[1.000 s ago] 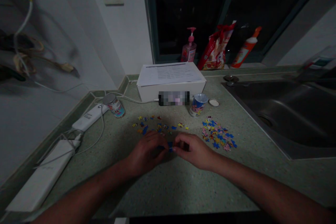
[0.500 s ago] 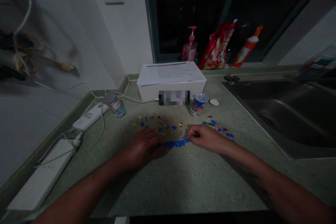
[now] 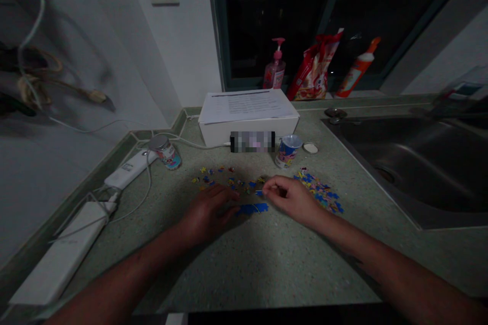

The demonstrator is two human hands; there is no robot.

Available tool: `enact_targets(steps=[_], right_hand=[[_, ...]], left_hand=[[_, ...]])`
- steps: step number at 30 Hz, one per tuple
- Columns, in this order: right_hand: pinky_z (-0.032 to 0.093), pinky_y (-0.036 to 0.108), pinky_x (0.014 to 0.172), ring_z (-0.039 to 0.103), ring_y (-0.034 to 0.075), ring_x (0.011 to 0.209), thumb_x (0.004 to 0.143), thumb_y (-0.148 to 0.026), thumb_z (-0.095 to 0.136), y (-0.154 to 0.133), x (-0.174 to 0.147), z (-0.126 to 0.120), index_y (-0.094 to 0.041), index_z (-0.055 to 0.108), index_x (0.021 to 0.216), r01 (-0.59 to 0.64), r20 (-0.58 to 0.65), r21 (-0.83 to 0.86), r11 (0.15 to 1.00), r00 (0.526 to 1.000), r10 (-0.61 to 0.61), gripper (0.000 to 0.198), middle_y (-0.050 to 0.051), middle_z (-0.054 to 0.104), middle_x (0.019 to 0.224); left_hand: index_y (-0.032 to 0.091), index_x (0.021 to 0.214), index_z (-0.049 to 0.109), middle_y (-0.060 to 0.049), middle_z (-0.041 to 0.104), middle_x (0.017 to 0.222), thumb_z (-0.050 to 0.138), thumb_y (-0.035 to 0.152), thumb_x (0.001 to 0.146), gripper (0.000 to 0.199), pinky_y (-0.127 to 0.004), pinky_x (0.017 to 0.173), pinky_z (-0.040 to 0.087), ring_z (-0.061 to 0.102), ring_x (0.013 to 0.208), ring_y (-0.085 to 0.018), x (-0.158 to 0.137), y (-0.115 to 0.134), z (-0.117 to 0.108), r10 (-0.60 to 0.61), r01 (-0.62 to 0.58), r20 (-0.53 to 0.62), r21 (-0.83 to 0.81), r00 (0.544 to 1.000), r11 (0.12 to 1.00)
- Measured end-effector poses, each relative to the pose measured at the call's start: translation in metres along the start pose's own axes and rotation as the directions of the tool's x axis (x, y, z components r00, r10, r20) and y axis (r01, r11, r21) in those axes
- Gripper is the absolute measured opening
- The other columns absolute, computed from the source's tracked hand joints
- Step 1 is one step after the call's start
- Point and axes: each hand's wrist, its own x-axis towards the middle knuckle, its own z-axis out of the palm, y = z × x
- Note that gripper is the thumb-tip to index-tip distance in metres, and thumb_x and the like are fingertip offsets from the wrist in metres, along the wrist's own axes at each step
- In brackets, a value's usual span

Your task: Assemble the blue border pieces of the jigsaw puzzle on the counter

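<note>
A strip of joined blue jigsaw pieces [image 3: 254, 208] lies on the counter between my hands. My left hand [image 3: 208, 213] is beside the strip's left end, thumb and fingers apart, with nothing visible between them. Just above the strip's right end, my right hand [image 3: 292, 195] pinches a small blue jigsaw piece [image 3: 259, 193] between thumb and forefinger. Loose jigsaw pieces [image 3: 231, 182] are scattered beyond my left hand. A denser pile of jigsaw pieces [image 3: 320, 190] lies to the right, partly hidden behind my right hand.
An open printed tin [image 3: 288, 152] stands behind the pieces with its round lid [image 3: 310, 148] beside it. A second closed jar [image 3: 166, 152] is at left, near white power strips [image 3: 64, 254] and cables. A white box [image 3: 249, 129] is behind; a sink [image 3: 412, 162] lies right.
My right hand has moved left and slightly up from the strip's right end, with a blue piece now showing at its fingertips. My left thumb and fingers have spread apart.
</note>
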Motion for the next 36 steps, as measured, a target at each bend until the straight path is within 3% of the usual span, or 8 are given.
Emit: enact_targets(steps=[4, 9, 15, 23, 25, 36], right_hand=[[0.042, 0.029, 0.062, 0.058, 0.016, 0.066, 0.095, -0.028, 0.069, -0.006, -0.004, 0.016, -0.023, 0.077, 0.093, 0.056, 0.012, 0.001, 0.998, 0.998, -0.056, 0.01, -0.001, 0.067, 0.075], [0.044, 0.028, 0.063, 0.059, 0.015, 0.068, 0.095, -0.026, 0.071, -0.01, -0.007, 0.031, -0.023, 0.077, 0.092, 0.107, 0.04, 0.012, 0.994, 0.993, -0.108, 0.008, -0.001, 0.068, 0.079], [0.045, 0.027, 0.065, 0.061, 0.015, 0.069, 0.095, -0.023, 0.073, -0.014, -0.008, 0.034, -0.022, 0.077, 0.092, 0.126, 0.105, -0.016, 0.992, 0.987, -0.124, 0.005, -0.001, 0.069, 0.08], [0.045, 0.029, 0.07, 0.066, 0.016, 0.074, 0.099, -0.021, 0.072, -0.004, 0.0, 0.015, -0.023, 0.079, 0.103, 0.092, 0.034, -0.244, 0.965, 0.996, -0.086, 0.008, -0.001, 0.072, 0.086], [0.046, 0.03, 0.072, 0.067, 0.017, 0.076, 0.1, -0.021, 0.07, -0.002, 0.002, 0.01, -0.023, 0.078, 0.103, 0.083, 0.014, -0.289, 0.954, 0.997, -0.082, 0.009, 0.0, 0.072, 0.089], [0.049, 0.033, 0.081, 0.073, 0.022, 0.094, 0.099, -0.021, 0.071, -0.021, 0.03, 0.016, -0.02, 0.081, 0.108, 0.032, 0.057, -0.476, 0.879, 0.998, -0.006, 0.014, 0.007, 0.077, 0.106]], left_hand=[[0.027, 0.117, 0.07, -0.01, 0.08, 0.113, 0.073, 0.027, 0.103, 0.014, -0.049, 0.087, 0.066, 0.078, 0.104, -0.03, 0.002, 0.007, 0.002, 0.005, -0.008, -0.037, -0.074, 0.999, 0.997], [0.024, 0.107, 0.068, -0.006, 0.079, 0.102, 0.072, 0.024, 0.103, 0.006, -0.039, 0.08, 0.064, 0.078, 0.092, -0.024, 0.003, 0.011, 0.008, -0.003, -0.001, -0.029, -0.141, 1.0, 0.99], [0.024, 0.099, 0.066, -0.004, 0.077, 0.096, 0.067, 0.018, 0.101, 0.007, -0.036, 0.076, 0.061, 0.075, 0.087, -0.022, 0.001, 0.008, 0.014, -0.021, 0.015, -0.042, -0.145, 0.999, 0.989], [0.028, 0.099, 0.07, -0.004, 0.075, 0.086, 0.065, 0.023, 0.099, 0.007, -0.038, 0.064, 0.056, 0.069, 0.073, -0.024, 0.0, -0.029, -0.002, -0.143, 0.148, -0.12, 0.036, 0.982, 0.988], [0.028, 0.094, 0.07, -0.004, 0.074, 0.082, 0.066, 0.022, 0.097, 0.008, -0.036, 0.06, 0.052, 0.067, 0.068, -0.024, -0.002, -0.038, -0.006, -0.181, 0.188, -0.083, 0.089, 0.98, 0.978], [0.026, 0.087, 0.073, -0.005, 0.07, 0.083, 0.062, 0.013, 0.088, 0.017, -0.035, 0.067, 0.047, 0.063, 0.073, -0.024, -0.004, -0.034, -0.014, -0.112, 0.105, -0.001, 0.344, 0.994, 0.933]])
